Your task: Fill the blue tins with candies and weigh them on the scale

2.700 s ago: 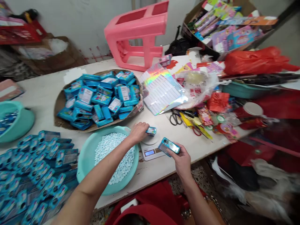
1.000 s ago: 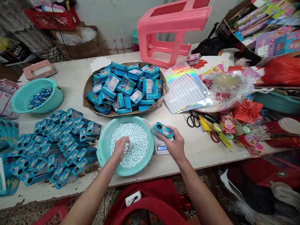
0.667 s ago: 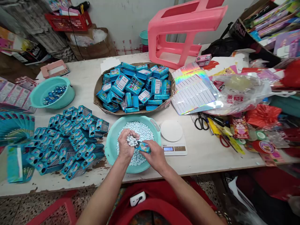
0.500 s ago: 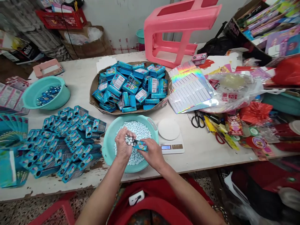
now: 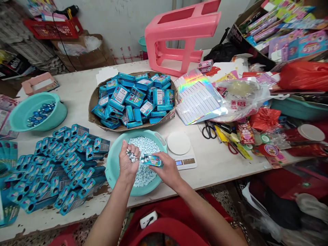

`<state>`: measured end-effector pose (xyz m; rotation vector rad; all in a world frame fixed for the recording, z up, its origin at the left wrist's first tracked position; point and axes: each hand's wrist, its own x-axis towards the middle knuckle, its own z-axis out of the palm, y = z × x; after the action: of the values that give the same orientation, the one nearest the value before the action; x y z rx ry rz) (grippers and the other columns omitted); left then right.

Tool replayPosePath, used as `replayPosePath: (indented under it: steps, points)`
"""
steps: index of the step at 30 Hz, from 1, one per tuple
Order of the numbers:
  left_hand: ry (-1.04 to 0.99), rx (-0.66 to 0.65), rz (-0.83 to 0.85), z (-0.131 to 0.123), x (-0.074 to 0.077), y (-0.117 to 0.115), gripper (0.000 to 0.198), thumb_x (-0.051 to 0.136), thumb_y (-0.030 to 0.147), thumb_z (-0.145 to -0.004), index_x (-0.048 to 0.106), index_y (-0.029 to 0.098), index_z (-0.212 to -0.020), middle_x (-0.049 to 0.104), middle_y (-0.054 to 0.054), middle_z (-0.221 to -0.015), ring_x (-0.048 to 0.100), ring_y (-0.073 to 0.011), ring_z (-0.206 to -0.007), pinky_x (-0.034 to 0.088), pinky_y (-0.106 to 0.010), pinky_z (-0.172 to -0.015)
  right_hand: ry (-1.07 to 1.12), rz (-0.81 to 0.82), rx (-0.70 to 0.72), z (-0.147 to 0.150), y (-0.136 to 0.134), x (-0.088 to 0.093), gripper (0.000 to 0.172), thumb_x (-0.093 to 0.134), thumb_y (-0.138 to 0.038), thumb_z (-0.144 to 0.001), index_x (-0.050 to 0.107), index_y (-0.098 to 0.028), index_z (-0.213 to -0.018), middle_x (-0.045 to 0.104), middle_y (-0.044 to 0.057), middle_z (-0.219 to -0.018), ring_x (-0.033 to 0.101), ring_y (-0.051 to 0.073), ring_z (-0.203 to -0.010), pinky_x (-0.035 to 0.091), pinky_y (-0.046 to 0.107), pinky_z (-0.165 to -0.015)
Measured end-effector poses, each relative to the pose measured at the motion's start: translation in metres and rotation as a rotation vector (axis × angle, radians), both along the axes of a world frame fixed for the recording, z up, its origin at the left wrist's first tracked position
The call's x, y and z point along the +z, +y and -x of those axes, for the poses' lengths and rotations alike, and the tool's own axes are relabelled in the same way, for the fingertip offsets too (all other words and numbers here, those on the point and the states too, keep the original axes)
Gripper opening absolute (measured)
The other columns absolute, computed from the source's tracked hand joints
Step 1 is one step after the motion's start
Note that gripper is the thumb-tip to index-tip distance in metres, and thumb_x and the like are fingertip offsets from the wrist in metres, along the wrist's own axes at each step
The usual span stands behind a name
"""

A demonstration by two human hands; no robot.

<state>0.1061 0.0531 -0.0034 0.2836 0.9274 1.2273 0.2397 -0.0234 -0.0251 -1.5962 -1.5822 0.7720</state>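
Many pale pellets [image 5: 145,177] inside one turquoise basin [image 5: 112,171]

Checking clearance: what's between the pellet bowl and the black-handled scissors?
In the head view, a white digital scale sits between pellet bowl and black-handled scissors.

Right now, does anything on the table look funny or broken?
Yes: the pink stool lies on its side on the table, though stools usually stand upright. The table's white surface looks chipped too, with brown patches along the near edge.
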Motion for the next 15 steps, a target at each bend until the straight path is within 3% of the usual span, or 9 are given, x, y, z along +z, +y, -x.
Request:
replayPosePath:
  steps: [6,9,12,15]
  points:
    - [-0.041,0.030,-0.018,0.004,0.001,0.007,0.039,0.062,0.038,-0.078,0.038,0.017,-0.056,0.035,0.005,-0.049,0.036,-0.0055,-0.039,0.028,-0.019,-0.035,0.041,-0.007,0.035,0.010,0.018,-0.017,0.038,0.074,-0.024,-0.069,0.061,-0.024,-0.104,0.066,0.005,-0.097,0.060,0.024,-0.093,0.048,0.037,-0.081]
    - [-0.041,0.040,-0.014,0.014,-0.002,0.011,0.040,0.062,0.039,-0.078,0.037,0.018,-0.056,0.035,0.005,-0.049,0.037,-0.0054,-0.040,0.028,-0.018,-0.035,0.132,-0.003,-0.002,0.004,0.014,-0.013,0.037,0.074,-0.025,-0.069,0.061,-0.024,-0.104,0.065,0.004,-0.099,0.061,0.022,-0.094,0.049,0.035,-0.083]
    - [0.032,0.038,0.033,0.024,-0.015,0.012,0.039,0.063,0.041,-0.077,0.038,0.018,-0.058,0.037,0.005,-0.050,0.038,-0.0051,-0.040,0.028,-0.018,-0.035,0.219,0.015,-0.108,-0.021,0.001,0.001,0.036,0.073,-0.028,-0.069,0.062,-0.024,-0.104,0.065,0.004,-0.101,0.062,0.021,-0.092,0.050,0.033,-0.082]
    - [0.159,-0.027,0.128,0.028,-0.040,0.006,0.037,0.064,0.043,-0.075,0.041,0.018,-0.061,0.038,0.006,-0.051,0.038,-0.0056,-0.041,0.027,-0.018,-0.036,0.250,0.028,-0.278,-0.057,-0.008,0.008,0.036,0.072,-0.033,-0.070,0.062,-0.023,-0.104,0.066,0.003,-0.099,0.063,0.020,-0.088,0.050,0.032,-0.080]
